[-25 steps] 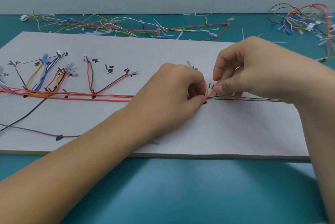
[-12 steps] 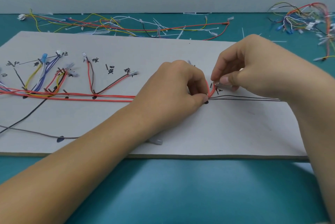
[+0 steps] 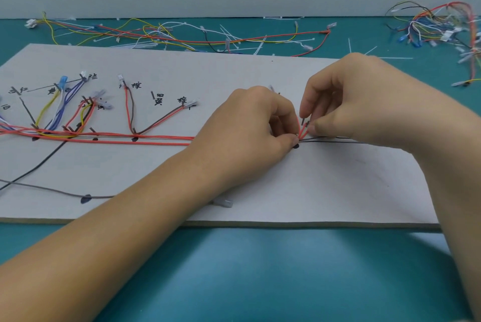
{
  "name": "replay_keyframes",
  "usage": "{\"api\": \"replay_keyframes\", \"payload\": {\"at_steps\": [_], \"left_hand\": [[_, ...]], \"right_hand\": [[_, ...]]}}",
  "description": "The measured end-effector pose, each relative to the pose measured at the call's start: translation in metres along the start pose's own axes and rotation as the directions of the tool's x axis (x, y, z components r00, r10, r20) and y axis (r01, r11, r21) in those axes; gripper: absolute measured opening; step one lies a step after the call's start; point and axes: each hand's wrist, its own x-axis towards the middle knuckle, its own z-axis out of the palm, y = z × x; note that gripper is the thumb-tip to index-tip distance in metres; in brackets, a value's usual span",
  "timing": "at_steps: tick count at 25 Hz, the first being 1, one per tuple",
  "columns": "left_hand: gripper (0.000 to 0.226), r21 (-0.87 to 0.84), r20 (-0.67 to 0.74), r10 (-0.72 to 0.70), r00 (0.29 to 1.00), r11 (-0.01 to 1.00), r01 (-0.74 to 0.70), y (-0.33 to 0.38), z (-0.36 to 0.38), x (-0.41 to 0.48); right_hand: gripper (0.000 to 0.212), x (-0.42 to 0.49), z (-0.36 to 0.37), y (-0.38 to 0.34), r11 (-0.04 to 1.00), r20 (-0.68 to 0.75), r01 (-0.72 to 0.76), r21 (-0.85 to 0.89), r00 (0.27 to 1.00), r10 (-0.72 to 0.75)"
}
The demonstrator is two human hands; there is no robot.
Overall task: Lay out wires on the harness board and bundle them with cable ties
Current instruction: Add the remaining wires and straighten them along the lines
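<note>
Turning the red wires (image 3: 156, 143) at the peg (image 3: 303, 121)
Left hand (image 3: 250, 129) pinches the bend down on the board (image 3: 325, 186), right hand (image 3: 364, 102) pinches the ends; keep it snug, I'd say.

One pale grey rectangular harness board (image 3: 260, 191) lies on one teal table (image 3: 260, 269). Two bare hands are over the board, the left hand (image 3: 250, 126) and the right hand (image 3: 351, 97), meeting right of its middle. Two lines of orange-red wires (image 3: 156, 139) run along the board; the strands in each line cannot be counted. Five black teardrop marks (image 3: 86, 198) can be made out on the board's face. One grey wire (image 3: 52, 190) and one black wire (image 3: 39, 160) cross the board's left front part. One translucent plastic connector (image 3: 224, 203) lies by the board's front edge. Two heaps of mixed coloured wires lie off the board: a long heap (image 3: 182, 35) behind it and a tangled heap (image 3: 437, 27) beyond its right rear corner. The thin white cable ties (image 3: 260, 46) behind the board are too many to count.
</note>
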Motion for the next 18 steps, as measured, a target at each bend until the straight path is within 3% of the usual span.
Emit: {"api": "replay_keyframes", "payload": {"at_steps": [7, 11, 18], "left_hand": [[0.007, 0.004, -0.014, 0.014, 1.000, 1.000, -0.014, -0.001, 0.000, 0.000], [0.003, 0.088, 0.045, 0.002, 0.999, 0.996, -0.006, 0.003, -0.004, 0.002], [0.007, 0.172, 0.090, -0.026, 0.996, 0.985, 0.010, 0.006, -0.057, 0.000]], "right_hand": [[0.033, -0.003, 0.003, -0.005, 0.991, -0.025, -0.005, 0.132, 1.000, 0.008], [0.031, -0.001, 0.007, -0.006, 0.984, -0.024, -0.016, 0.179, 0.999, 0.021], [0.024, 0.007, 0.013, -0.003, 0.996, -0.131, 0.011, 0.083, 0.991, 0.000]]}}
